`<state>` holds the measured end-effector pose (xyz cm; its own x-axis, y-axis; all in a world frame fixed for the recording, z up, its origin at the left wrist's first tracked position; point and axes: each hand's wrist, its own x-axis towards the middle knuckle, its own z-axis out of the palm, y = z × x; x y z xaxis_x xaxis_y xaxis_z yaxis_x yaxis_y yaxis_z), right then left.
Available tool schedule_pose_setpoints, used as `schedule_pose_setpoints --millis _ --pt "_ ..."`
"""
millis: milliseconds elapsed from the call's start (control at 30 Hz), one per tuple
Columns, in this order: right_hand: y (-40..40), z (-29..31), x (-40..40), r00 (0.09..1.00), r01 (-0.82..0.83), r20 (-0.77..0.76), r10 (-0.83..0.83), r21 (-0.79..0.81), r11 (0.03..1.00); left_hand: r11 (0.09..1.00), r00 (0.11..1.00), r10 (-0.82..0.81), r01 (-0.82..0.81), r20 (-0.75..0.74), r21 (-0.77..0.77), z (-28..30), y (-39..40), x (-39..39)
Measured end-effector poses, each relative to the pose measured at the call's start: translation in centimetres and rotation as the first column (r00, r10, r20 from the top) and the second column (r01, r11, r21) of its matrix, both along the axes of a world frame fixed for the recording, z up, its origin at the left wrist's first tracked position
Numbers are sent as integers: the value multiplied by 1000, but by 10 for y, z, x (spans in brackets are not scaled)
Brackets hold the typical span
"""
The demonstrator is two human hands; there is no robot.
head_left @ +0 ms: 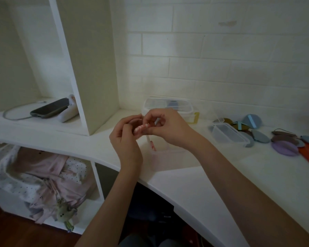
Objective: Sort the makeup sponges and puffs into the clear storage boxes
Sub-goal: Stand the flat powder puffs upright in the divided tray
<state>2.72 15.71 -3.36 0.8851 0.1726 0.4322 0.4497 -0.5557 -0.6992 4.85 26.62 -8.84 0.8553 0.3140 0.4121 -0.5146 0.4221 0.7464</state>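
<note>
1. A small pink-and-white puff (141, 129) is pinched between both hands above the table (212, 175); the left hand (127, 139) closes its grip on the puff's lower-left end, the right hand (168, 127) on its upper-right end.
2. The puff's long axis runs from about 8 o'clock to 2 o'clock.
3. Directly beneath the hands, an open clear box (168, 154) is seen with something pink already inside; the drop is judged to be straight down, toward 6 o'clock.
4. At 3 o'clock, a clear lid (228, 134) lies, with loose puffs (284, 145) beyond.
5. Farthest, at 12 o'clock, a closed box (168, 104) stands by the wall.
</note>
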Motion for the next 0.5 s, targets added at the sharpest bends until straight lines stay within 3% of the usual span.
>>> schedule_pose_setpoints --millis 200,300,400,500 --pt "-8 15 -5 1000 23 16 -25 89 996 996 996 87 -87 26 10 -1 -1 1" --pt "-23 37 -14 1000 13 1 -13 -204 979 991 994 69 -78 82 111 1 -5 -3" --pt "-23 42 -19 988 -55 -154 -26 -497 866 986 993 60 -76 106 150 1 -6 -4" --pt "-9 33 -14 987 -27 -137 -87 -667 744 982 991 82 -99 110 159 0 -6 -5"
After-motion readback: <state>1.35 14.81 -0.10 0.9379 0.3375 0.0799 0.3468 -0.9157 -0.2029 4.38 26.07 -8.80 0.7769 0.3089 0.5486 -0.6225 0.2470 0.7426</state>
